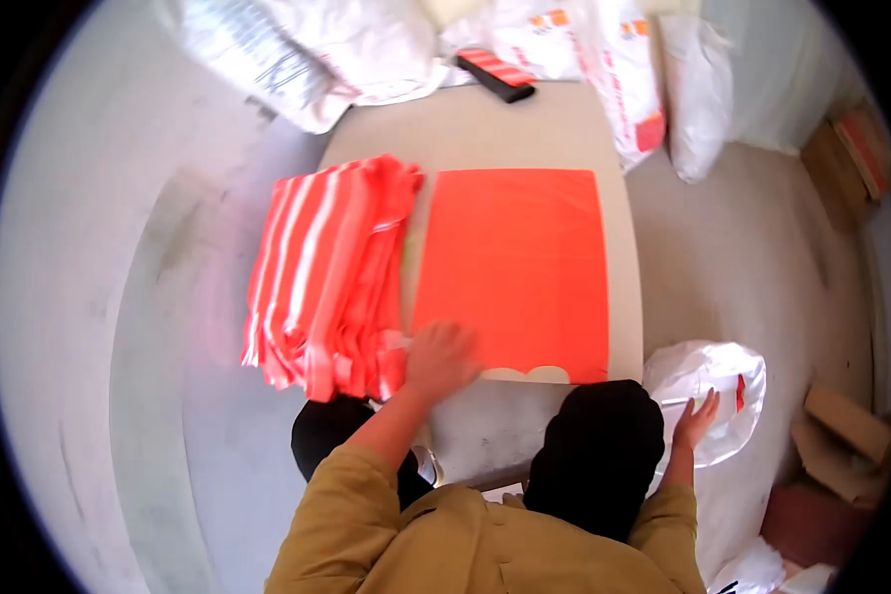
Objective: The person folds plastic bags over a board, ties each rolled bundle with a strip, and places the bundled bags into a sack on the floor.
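The red sheet (513, 272) lies beside the table's (406, 131) right edge, long axis toward the far edge, forward-right of the nearer left hand (444, 356), whose blurred grip I cannot tell; the right hand (696, 424) is spread at the white bag (701, 358).

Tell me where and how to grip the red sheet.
Pinch the red sheet by its near right corner, coming from the person's side. It lies flat, so its middle probably offers little to close on, while that corner is uncovered and sits by the near edge of the table. The left hand covers the near left corner in this view.
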The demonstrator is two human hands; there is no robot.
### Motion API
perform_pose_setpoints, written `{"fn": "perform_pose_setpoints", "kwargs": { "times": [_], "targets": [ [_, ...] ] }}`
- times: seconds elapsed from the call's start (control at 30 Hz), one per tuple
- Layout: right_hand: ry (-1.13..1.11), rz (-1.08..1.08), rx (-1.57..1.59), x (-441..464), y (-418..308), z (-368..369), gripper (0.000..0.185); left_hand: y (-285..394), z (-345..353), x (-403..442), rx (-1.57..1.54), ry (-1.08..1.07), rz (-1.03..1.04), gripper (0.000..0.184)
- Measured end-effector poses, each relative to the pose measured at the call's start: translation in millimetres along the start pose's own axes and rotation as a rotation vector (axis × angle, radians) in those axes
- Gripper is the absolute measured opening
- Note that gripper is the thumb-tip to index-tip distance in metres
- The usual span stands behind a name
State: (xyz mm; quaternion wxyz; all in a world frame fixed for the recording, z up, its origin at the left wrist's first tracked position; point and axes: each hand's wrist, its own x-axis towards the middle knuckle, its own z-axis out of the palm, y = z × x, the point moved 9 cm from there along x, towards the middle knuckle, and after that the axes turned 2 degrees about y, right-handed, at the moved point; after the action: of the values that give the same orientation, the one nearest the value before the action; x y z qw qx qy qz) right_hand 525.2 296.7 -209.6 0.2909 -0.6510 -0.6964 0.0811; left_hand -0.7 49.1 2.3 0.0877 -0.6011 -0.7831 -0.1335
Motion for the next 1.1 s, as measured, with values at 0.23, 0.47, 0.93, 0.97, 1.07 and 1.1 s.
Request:
{"fn": "perform_pose_setpoints", "kwargs": {
  "times": [0.23,0.47,0.93,0.97,1.07,1.1],
  "targets": [
    [0.133,-0.256,0.177,76.3,-123.7,-73.7,0.045,-2.7,-6.9,-7.9,-0.027,0.111,0.027,0.047],
    [-0.248,-0.392,0.582,95.0,-302.3,-113.6,0.036,1.7,28.7,-28.5,-0.12,-0.018,0.012,0.04],
    [-0.712,-1.106,0.118,-136.1,-515.0,-0.1,0.05,-247.4,-139.2,-165.1,-0.937,0.792,-0.997,0.03],
    [-0.683,-1.122,0.123,-140.8,-513.7,6.9,0.051,-265.5,-129.4,-180.7,-0.904,0.881,-1.044,0.029],
    [-0.548,-1.11,0.117,-144.6,-506.4,14.7,0.053,-323.5,-84.6,-215.4,-1.029,1.047,-1.115,0.03],
    [-0.546,-1.099,0.107,-147.0,-505.4,14.1,0.054,-326.6,-82.9,-219.0,-1.11,1.08,-1.133,0.031]
  ]
}}
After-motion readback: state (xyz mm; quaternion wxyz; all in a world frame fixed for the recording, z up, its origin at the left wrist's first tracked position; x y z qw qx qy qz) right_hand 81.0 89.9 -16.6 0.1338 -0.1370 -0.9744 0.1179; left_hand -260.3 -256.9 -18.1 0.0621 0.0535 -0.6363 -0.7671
